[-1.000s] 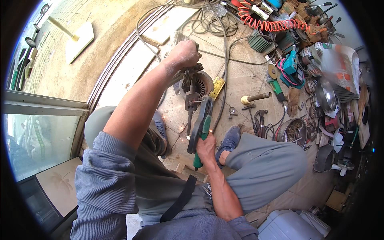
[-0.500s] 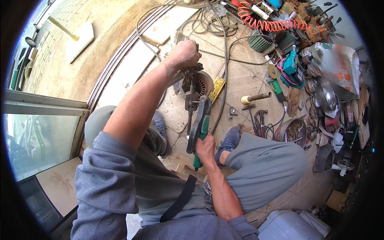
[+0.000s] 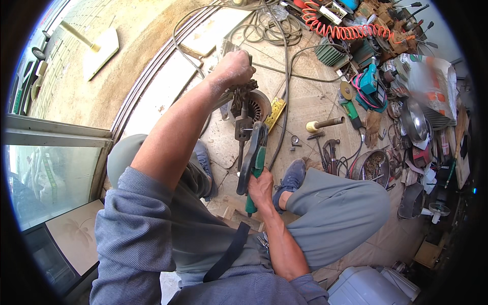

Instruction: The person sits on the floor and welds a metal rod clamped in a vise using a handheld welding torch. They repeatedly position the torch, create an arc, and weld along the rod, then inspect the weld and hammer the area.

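My left hand [image 3: 235, 68] is closed on the top of a dark, greasy metal assembly [image 3: 243, 129], which has a rod and a square block. Under it sits a round metal housing [image 3: 261, 107] with slots in its face. My right hand [image 3: 262, 188] is wrapped round the green handle of a tool with a long black head [image 3: 251, 162]. The upper end of that head is beside the block; I cannot tell whether they touch. My left hand hides part of what it grips.
Right of the housing lie a yellow bar [image 3: 275, 113], a pipe with a cream end [image 3: 325, 123], hammers [image 3: 332, 152] and a green angle grinder [image 3: 349, 108]. A metal bowl [image 3: 370, 165] holds small bits. Dark cables [image 3: 287, 76] cross the tiles. A glass door [image 3: 56, 175] stands at left.
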A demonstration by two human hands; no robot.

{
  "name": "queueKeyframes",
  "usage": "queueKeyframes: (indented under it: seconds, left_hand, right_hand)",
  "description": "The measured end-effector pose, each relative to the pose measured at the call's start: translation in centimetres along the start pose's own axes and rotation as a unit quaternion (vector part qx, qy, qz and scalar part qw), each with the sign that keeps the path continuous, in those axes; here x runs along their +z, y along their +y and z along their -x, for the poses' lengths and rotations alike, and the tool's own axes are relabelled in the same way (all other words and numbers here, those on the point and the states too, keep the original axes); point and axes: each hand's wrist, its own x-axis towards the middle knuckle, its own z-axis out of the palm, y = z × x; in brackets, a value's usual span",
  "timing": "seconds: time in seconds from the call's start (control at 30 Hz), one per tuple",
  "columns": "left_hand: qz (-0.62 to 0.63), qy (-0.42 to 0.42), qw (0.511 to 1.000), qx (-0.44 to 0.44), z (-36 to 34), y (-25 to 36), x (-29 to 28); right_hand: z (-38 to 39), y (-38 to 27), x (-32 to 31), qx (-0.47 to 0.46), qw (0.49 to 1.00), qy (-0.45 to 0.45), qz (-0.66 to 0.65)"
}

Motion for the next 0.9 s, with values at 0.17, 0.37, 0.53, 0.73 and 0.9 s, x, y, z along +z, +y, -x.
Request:
queueKeyframes:
  seconds: [0.17,0.37,0.53,0.73,0.9]
  left_hand:
    - [0.003,0.000,1.000,-0.006,0.1,0.0,-0.3]
    - [-0.001,0.009,1.000,0.001,-0.4,-0.4,0.2]
    - [-0.006,-0.001,1.000,0.007,-0.4,-0.5,0.2]
    - [-0.002,0.007,1.000,-0.002,-0.3,-0.3,0.3]
    - [0.012,0.005,1.000,-0.002,-0.2,-0.2,0.1]
  right_hand:
    - [-0.3,1.2,0.3,-0.064,0.995,0.042,0.070]
    - [-0.5,1.6,-0.7,0.009,0.980,-0.029,-0.195]
    - [-0.2,1.7,0.2,-0.006,0.989,-0.010,-0.144]
    - [-0.4,2.2,0.3,-0.010,0.993,-0.011,-0.113]
    - [-0.5,2.2,0.2,-0.004,0.996,-0.017,-0.088]
